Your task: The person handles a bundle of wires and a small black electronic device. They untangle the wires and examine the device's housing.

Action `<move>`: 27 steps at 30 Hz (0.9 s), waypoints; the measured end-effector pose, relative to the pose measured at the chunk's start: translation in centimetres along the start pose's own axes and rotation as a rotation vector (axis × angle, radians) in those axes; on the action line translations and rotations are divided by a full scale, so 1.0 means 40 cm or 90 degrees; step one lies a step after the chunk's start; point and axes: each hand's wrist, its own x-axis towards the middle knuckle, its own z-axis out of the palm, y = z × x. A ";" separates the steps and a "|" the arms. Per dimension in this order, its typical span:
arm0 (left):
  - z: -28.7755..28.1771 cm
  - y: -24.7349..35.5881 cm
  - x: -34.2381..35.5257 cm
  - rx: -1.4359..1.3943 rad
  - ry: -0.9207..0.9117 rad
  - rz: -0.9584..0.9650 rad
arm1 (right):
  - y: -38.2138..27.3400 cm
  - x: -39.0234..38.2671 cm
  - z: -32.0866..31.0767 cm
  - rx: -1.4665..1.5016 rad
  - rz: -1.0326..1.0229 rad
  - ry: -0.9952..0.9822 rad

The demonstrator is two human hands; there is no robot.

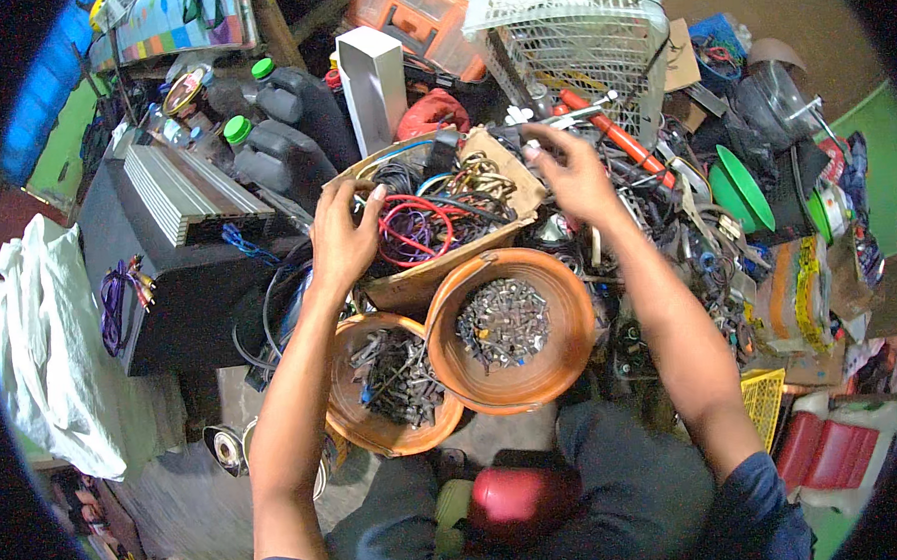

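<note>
Box (404, 285), one, borders two bowls (571, 330), left hand (339, 235) half-spread at left edge, right hand (576, 177), grip unclear, near right corner.

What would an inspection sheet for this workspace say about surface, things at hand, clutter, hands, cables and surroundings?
Surface: grey floor, only partly visible.
Things at hand: cardboard box; left bowl and right bowl, both orange-brown, holding small parts.
Clutter: dark jugs, orange-red tube and green bowl among dense piles.
Hands: left hand at the box's left edge; right hand near its right side; grips unclear.
Cables: tangled cables inside the box; purple cable against the black cabinet.
Surroundings: white plastic basket beyond the box; white sheet at far left.
</note>
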 end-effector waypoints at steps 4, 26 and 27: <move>0.018 0.078 0.008 0.064 0.065 0.135 | 0.000 -0.017 -0.121 0.137 0.053 0.065; 0.350 0.312 -0.039 0.350 -0.452 0.394 | 0.326 -0.263 -0.065 -0.282 0.335 -0.270; 0.350 0.310 -0.037 0.362 -0.452 0.402 | 0.350 -0.263 -0.053 -0.260 0.322 -0.241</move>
